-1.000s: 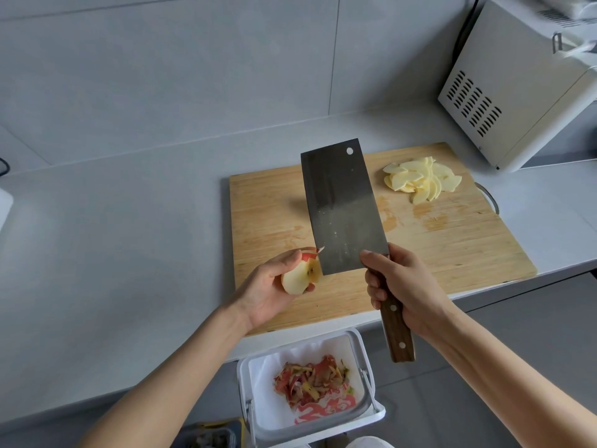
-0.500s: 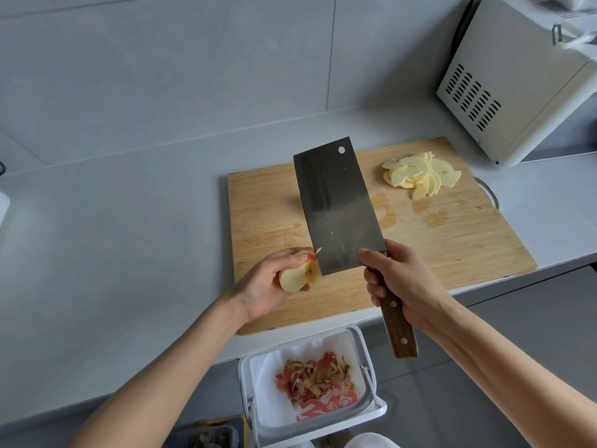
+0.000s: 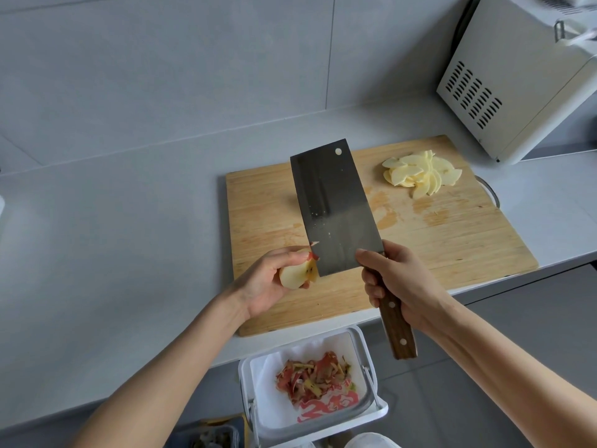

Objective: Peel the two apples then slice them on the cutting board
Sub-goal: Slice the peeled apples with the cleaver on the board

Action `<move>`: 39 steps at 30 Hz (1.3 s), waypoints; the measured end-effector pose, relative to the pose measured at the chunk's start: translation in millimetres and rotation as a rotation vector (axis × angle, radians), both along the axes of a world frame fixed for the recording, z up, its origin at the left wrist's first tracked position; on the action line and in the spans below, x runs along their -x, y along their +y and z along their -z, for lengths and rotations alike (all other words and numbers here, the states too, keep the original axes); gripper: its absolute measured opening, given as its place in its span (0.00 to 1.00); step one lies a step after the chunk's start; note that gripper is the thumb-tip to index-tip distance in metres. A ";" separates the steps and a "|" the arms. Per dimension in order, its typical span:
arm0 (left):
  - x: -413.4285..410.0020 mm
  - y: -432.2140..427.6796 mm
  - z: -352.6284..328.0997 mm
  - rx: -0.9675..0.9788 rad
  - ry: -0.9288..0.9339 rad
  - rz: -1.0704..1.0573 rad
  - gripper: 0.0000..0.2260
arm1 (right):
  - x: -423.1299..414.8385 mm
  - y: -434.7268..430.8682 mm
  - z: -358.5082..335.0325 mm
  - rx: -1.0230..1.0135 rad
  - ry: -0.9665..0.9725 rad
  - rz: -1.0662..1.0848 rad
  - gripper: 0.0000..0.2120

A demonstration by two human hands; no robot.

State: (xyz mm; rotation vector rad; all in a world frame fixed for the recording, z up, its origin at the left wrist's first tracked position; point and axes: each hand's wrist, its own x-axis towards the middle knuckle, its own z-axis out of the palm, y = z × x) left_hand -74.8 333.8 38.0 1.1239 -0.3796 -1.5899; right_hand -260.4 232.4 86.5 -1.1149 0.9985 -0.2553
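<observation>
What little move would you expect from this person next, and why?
Probably slide the cleaver under the last strip of red skin on the apple piece held in the left hand. The right hand grips the cleaver's handle, its edge sits against that strip, and the bin of peelings waits below.

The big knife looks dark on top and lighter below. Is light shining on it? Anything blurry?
Head view: the cleaver shows a soft pale sheen low down, no hard glare; head view: the corner above the white appliance is smeared; head view: the counter bows, lens distortion.
</observation>
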 end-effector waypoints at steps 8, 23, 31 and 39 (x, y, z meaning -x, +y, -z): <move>-7.9 -2.8 1.5 0.015 -0.012 0.013 0.05 | -0.3 -0.9 2.0 -0.054 -0.016 -0.047 0.07; -13.4 -3.1 -3.3 -0.026 -0.083 0.012 0.03 | -3.2 -5.7 2.8 -0.069 -0.052 -0.143 0.06; -6.6 -1.9 -5.2 0.017 -0.095 -0.088 0.06 | -6.6 0.1 9.4 -0.129 -0.098 -0.099 0.06; -9.4 -1.7 -11.4 0.030 -0.130 -0.074 0.08 | -8.1 5.3 17.1 -0.217 -0.156 -0.072 0.08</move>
